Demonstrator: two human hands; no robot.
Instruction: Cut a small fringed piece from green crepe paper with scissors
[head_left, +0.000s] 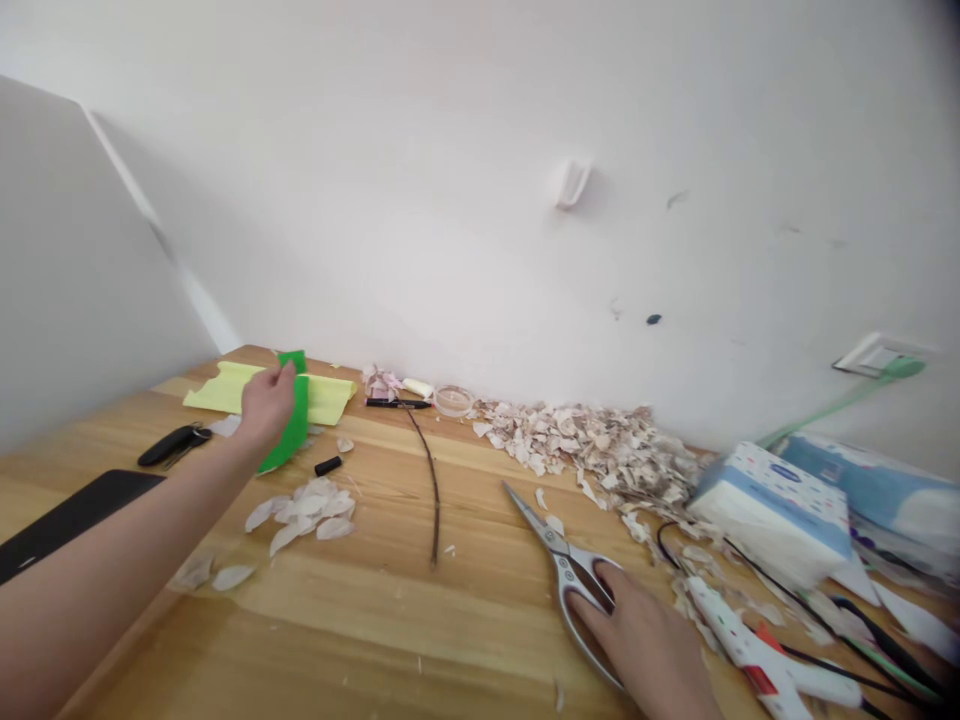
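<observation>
Right hand (646, 632) grips scissors (554, 541), gap to twig (436, 485).

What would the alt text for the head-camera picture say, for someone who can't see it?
A person's left hand grips a green sheet at a wooden table while the right hand holds silver scissors. Between the hands lies a twig; a long pile of pale flakes runs along the white wall behind.

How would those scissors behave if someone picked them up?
The scissors are probably stiff and fairly heavy for their size, since the blades look like metal. Their handles stand apart, so the halves may swing when lifted. With such a flat shape, rolling seems unlikely.
</observation>
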